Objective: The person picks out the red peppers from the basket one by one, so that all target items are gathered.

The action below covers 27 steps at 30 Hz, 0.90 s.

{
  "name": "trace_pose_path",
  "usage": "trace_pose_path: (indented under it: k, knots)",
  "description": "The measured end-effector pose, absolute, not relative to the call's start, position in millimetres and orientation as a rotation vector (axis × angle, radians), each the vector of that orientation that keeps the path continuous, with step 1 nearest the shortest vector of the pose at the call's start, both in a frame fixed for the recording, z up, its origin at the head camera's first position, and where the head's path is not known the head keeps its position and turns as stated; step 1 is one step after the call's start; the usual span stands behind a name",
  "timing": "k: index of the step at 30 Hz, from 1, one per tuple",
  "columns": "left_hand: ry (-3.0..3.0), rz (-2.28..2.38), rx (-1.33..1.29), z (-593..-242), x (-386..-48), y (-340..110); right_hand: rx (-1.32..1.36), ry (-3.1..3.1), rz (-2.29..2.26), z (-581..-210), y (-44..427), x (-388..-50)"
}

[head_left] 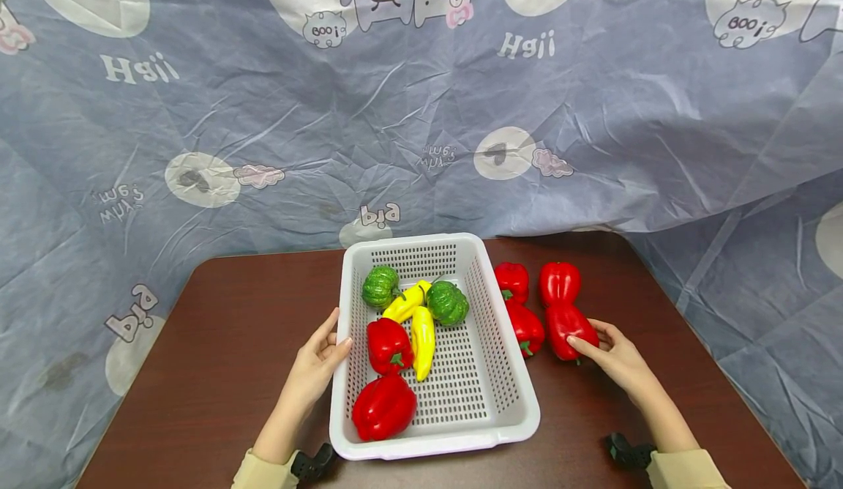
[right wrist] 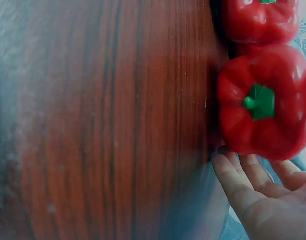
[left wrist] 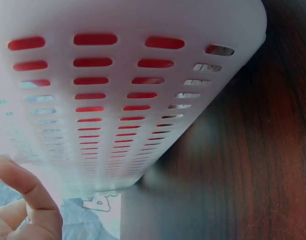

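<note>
A white plastic basket (head_left: 516, 372) with slotted walls stands on the table. My left hand (head_left: 319, 357) holds its left rim, thumb at the edge and fingers along the outside; in the left wrist view the basket wall (left wrist: 157, 115) fills much of the picture. On the right, my right hand (head_left: 615, 353) grips a red bell pepper (head_left: 568, 330) between thumb and fingers. In the right wrist view that pepper (right wrist: 287, 100) shows its green stem, with fingers under it. Another red bell pepper (head_left: 560, 282) touches it from behind.
In the basket lie red bell peppers (head_left: 385, 407), long yellow pieces (head_left: 424, 342) and ribbed green pumpkin-like pieces (head_left: 448, 303). Two more red peppers (head_left: 512, 282) sit against the basket's right side. A grey-blue patterned cloth (head_left: 421, 108) hangs behind the dark wooden table (head_left: 230, 357).
</note>
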<state>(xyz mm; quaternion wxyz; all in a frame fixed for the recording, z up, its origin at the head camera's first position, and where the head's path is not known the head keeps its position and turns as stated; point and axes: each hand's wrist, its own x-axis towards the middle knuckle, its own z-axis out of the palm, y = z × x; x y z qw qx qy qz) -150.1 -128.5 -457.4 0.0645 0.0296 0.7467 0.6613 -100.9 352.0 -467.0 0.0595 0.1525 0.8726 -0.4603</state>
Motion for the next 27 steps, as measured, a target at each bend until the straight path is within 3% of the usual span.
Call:
trace_pose_path:
  k: [27]
  knots:
    - [2.214, 2.046, 0.109, -458.2, -149.1, -128.9, 0.328, 2.751, -1.460, -426.9, 357.2, -99.4]
